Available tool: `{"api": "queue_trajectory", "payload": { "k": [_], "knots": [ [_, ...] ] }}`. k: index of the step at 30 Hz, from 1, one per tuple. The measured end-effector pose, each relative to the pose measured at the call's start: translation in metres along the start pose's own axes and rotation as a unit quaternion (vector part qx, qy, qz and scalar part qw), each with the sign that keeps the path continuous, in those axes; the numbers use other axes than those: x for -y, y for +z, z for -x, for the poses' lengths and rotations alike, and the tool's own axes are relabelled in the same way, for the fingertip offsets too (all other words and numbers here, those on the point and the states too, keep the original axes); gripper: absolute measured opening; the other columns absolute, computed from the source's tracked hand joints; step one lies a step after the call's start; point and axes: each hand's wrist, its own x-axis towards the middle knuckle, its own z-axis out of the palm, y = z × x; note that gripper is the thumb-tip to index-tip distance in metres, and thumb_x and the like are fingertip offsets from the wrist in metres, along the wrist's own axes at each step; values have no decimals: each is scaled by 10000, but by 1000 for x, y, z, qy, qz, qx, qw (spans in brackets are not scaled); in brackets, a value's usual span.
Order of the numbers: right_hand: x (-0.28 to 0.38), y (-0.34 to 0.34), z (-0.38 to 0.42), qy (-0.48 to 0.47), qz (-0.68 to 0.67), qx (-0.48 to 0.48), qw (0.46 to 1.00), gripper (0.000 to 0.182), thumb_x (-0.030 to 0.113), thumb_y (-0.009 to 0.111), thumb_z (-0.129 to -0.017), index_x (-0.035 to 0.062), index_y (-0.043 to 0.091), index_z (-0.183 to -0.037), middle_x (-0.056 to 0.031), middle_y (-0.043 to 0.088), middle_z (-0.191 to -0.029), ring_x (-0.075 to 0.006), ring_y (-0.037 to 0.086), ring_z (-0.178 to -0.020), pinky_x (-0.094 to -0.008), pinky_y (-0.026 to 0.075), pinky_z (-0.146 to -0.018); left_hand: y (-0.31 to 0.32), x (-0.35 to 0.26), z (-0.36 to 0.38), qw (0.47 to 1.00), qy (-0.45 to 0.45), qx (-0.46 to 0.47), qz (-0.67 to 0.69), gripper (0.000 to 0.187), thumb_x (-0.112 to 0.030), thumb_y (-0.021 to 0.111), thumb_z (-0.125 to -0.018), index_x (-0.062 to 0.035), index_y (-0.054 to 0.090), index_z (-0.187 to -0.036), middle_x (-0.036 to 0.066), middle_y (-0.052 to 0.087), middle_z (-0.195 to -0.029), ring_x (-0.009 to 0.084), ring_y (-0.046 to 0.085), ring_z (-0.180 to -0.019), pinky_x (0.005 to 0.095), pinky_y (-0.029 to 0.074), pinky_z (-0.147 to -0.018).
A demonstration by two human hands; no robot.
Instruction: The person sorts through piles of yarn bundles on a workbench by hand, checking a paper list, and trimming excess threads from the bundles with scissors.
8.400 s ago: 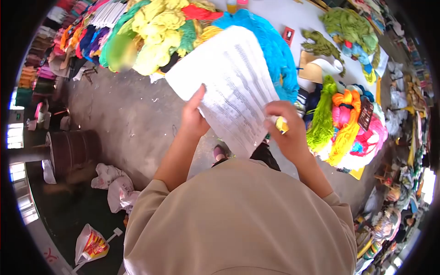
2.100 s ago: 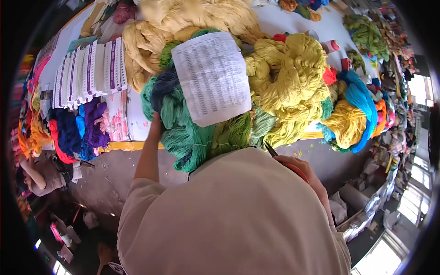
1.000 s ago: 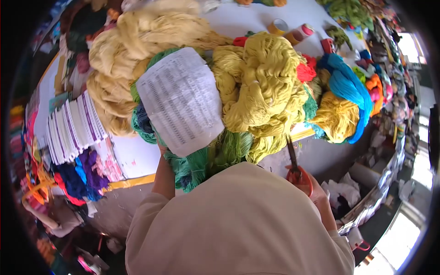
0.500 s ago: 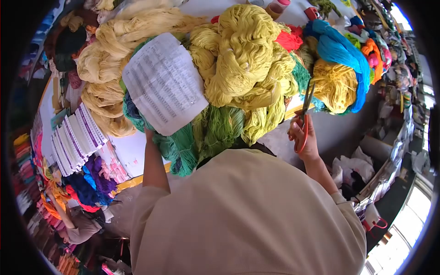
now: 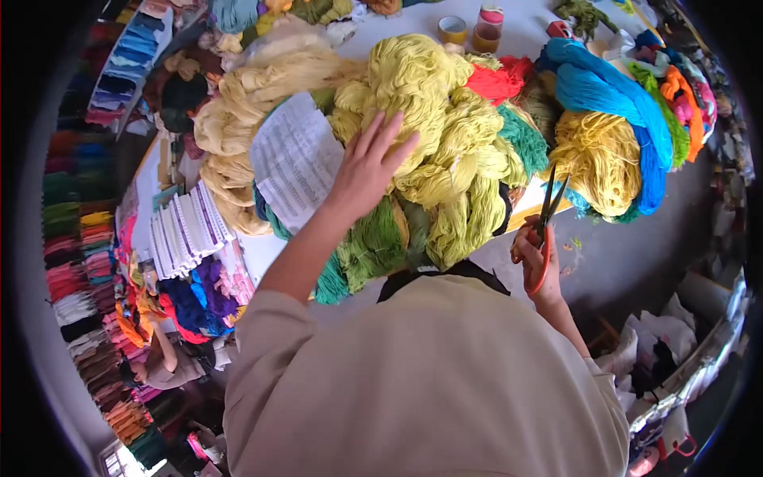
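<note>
My left hand [image 5: 367,171] lies with fingers spread against the big heap of yellow-green yarn skeins [image 5: 469,151]. Its wrist passes beside the right edge of a printed paper sheet [image 5: 292,151], which rests on the yarn. In my right hand [image 5: 538,258] are orange-handled scissors [image 5: 549,208], blades pointing up and slightly apart, near the table's front edge. Beyond their tips sits a golden-yellow skein [image 5: 598,155], with a bright blue skein [image 5: 608,87] draped around it. Green skeins [image 5: 369,246] hang below my left hand.
Cream skeins [image 5: 238,111] lie at the left, above a stack of white and purple-striped sheets [image 5: 188,230]. A tape roll [image 5: 452,30] and red-topped container [image 5: 488,28] stand at the back. Another person [image 5: 165,362] is at lower left, near shelves of coloured yarn [image 5: 83,262].
My left hand has come up from below the paper onto the yellow-green yarn. The right hand still holds the scissors. The view has shifted, showing more of the table's back and the left shelves.
</note>
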Motion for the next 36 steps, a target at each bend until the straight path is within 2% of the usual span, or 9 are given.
{"api": "queue_trajectory", "payload": {
  "k": [4,9,15,16,21,25,29,33,36],
  "knots": [
    [8,-22,-7,-16,-15,34,999,327,40,607,-936,42,460,-1228,-23,500,-833,-123,485,-687,-259,400,-634,-10,40,-34,995,-27,77,59,546,-10,646,-807,-168,583,-1327,64,525,-1420,272,482,-1327,390,433,-1105],
    [29,-24,-32,-60,-49,110,991,345,67,617,-945,66,449,-1247,-16,499,-839,-125,479,-690,-261,394,-637,-147,37,-91,988,-11,-127,87,520,85,628,-759,-137,616,-1229,70,627,-1290,290,592,-1217,367,480,-1038],
    [115,55,-71,-342,11,187,921,746,455,800,-805,51,408,-1295,-38,500,-889,-139,470,-799,-288,379,-739,-289,9,-85,927,13,-317,200,487,158,523,-811,-21,557,-1263,113,644,-1205,207,629,-1110,298,473,-975],
    [133,72,-77,-385,-14,213,898,846,326,906,-715,83,378,-1329,-32,501,-989,-158,512,-905,-308,416,-814,-306,1,-77,918,21,-333,214,507,171,498,-822,-22,541,-1289,110,631,-1223,196,617,-1123,295,466,-985],
    [205,161,-45,-626,58,189,754,960,438,931,-599,58,395,-1299,-87,568,-1207,-210,554,-1080,-352,428,-916,-347,-56,-7,950,32,-285,123,554,170,539,-773,-39,539,-1286,120,598,-1254,262,570,-1217,337,431,-1043],
    [168,212,57,-396,112,386,826,876,339,943,-656,61,398,-1283,-116,567,-1263,-226,538,-1209,-363,406,-1031,-340,-114,101,950,-19,-313,18,530,158,593,-727,-50,553,-1212,155,591,-1174,374,572,-1137,389,463,-975],
    [62,228,108,-168,79,494,849,556,-75,727,-738,73,441,-1190,0,519,-958,-105,515,-904,-257,417,-789,-294,-136,226,917,-187,-351,22,468,101,608,-744,-50,547,-1182,170,587,-1143,419,568,-1112,402,471,-950],
    [0,225,153,-121,60,521,843,605,-105,666,-685,85,437,-1211,-27,522,-1036,-133,531,-959,-281,441,-870,-228,-219,351,905,-294,-230,205,783,-56,626,-715,-10,394,-1462,166,508,-1423,302,507,-1299,395,344,-1123],
    [-41,221,195,-113,121,576,800,596,-89,674,-705,62,446,-1234,-38,545,-1097,-139,553,-1031,-278,441,-927,-180,-277,386,819,-355,-313,325,729,-61,658,-725,-27,455,-1425,154,548,-1381,299,542,-1274,392,397,-1079]
  ]
}}
